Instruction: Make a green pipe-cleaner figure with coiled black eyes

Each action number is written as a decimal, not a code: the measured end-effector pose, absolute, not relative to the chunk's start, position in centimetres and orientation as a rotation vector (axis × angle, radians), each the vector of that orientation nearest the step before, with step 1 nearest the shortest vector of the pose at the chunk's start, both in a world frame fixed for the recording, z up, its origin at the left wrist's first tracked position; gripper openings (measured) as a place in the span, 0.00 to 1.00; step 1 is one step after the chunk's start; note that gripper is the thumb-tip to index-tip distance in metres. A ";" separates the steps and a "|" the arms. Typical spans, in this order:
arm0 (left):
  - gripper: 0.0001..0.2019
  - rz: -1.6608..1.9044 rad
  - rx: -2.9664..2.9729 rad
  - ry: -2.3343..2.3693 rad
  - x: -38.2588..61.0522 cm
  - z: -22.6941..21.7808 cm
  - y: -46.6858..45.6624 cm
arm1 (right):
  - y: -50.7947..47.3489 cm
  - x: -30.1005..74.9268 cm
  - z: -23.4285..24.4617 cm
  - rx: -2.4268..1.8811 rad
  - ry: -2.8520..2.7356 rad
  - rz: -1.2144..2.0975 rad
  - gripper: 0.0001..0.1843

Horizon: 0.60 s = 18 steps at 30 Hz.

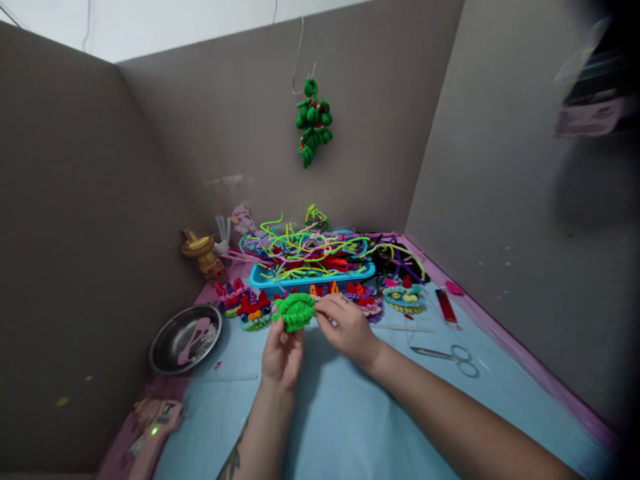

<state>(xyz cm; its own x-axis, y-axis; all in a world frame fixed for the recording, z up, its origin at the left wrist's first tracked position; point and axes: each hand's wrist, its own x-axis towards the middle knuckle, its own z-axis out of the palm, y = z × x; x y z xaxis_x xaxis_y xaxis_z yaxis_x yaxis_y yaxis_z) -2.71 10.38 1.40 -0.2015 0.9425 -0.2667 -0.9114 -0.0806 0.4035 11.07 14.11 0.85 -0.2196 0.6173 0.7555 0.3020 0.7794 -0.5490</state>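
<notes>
A bright green fuzzy pipe-cleaner piece (295, 311), coiled into a rounded shape, is held up over the middle of the table. My left hand (284, 353) grips it from below, thumb and fingers closed on its lower edge. At its right edge, the fingertips of my right hand (347, 327) are pinched together on the same piece. Whether a loose end sits between those fingertips is too small to tell. Just behind it lie several colourful pipe-cleaner figures (255, 308), partly hidden by my hands.
A blue tray (313, 279) heaped with pipe cleaners stands at the back. On the left are a metal bowl (165, 347) with a pink scoop and a pink glue gun (157, 430) with a lit green light. Scissors (450, 357) lie right. A green ornament (314, 120) hangs behind.
</notes>
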 end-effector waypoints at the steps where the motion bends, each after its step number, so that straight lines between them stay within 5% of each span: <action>1: 0.19 1.690 0.064 0.573 -2.7 1.5 10.4 | 14.1 11.1 0.9 -0.710 -1.833 0.319 0.10; 18: 0.18 1.592 0.100 0.437 -3.1 0.2 10.6 | 14.1 10.9 -0.5 -0.679 -1.785 0.188 0.13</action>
<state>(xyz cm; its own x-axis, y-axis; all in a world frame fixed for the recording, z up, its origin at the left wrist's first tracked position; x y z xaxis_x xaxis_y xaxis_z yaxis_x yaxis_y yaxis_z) -3.08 10.62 0.19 -0.0790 0.9766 -0.1998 -0.9419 -0.0075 0.3357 10.88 14.13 -0.52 -0.1738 0.5333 0.8279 0.3492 0.8194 -0.4546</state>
